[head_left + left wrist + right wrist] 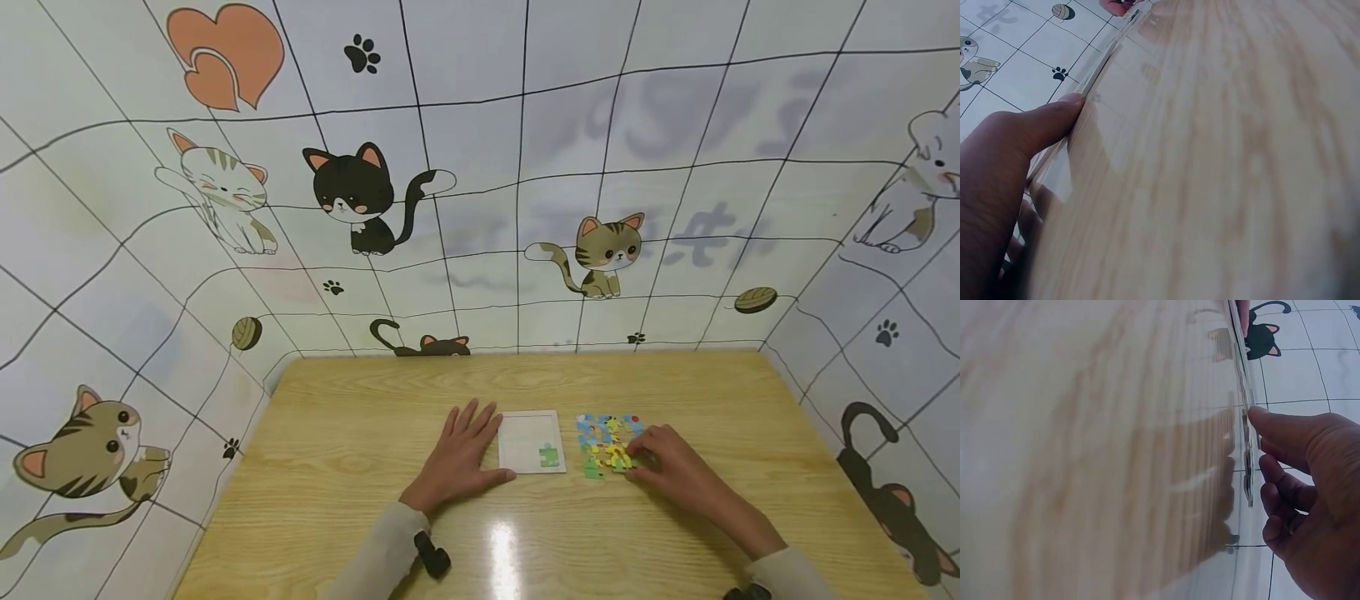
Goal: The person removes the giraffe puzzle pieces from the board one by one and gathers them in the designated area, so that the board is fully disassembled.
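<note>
A white square puzzle tray (pixel 517 442) lies on the table with one green jigsaw piece (pixel 550 456) in its lower right corner. My left hand (pixel 465 458) rests flat at the tray's left side, fingers spread and thumb along the near edge. Right of the tray lies a group of colourful jigsaw pieces (pixel 600 433), blue at the far side, yellow and green nearer. My right hand (pixel 671 467) is at the right edge of this group, its thumb and index finger pinching a yellow-green jigsaw piece (pixel 621 458). In the right wrist view the pieces (pixel 1248 487) show edge-on beside the curled fingers (pixel 1285 487).
The wooden table (pixel 360 417) ends at a wall (pixel 480 208) printed with cartoon cats and grid lines, which also encloses both sides. A dark wrist device (pixel 432 557) sits at the left cuff.
</note>
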Motion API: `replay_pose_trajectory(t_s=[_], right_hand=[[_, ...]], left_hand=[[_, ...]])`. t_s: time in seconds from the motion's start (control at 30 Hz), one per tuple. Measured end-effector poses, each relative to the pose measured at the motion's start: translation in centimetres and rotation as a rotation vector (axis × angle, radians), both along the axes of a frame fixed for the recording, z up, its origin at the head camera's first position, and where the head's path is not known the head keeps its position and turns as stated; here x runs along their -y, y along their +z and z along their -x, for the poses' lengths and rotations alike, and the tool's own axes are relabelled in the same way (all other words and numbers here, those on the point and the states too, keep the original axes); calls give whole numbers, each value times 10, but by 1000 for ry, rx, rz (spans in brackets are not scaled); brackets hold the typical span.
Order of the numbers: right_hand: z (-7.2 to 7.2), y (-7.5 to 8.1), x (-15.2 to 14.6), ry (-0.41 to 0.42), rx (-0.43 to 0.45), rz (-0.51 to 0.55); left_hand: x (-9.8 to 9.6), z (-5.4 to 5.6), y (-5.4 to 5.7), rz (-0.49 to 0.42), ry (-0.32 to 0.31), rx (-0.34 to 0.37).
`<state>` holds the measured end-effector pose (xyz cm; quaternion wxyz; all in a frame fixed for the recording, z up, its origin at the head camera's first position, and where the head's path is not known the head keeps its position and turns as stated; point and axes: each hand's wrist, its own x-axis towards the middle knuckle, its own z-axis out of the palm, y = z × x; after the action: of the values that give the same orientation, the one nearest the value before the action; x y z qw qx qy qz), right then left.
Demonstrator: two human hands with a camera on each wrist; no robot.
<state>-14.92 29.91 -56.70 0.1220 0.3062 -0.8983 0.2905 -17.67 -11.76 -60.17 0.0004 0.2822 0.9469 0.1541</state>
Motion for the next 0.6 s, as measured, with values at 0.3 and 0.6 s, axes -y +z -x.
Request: replay_pose_trajectory(t_s=[0.3, 0.6], right_hand=[[-6, 2, 1, 18, 46, 10], [-5, 2, 2, 24, 66, 6]], left_hand=[[0, 0, -1, 13, 4, 7], [0, -1, 3, 9, -6, -16]])
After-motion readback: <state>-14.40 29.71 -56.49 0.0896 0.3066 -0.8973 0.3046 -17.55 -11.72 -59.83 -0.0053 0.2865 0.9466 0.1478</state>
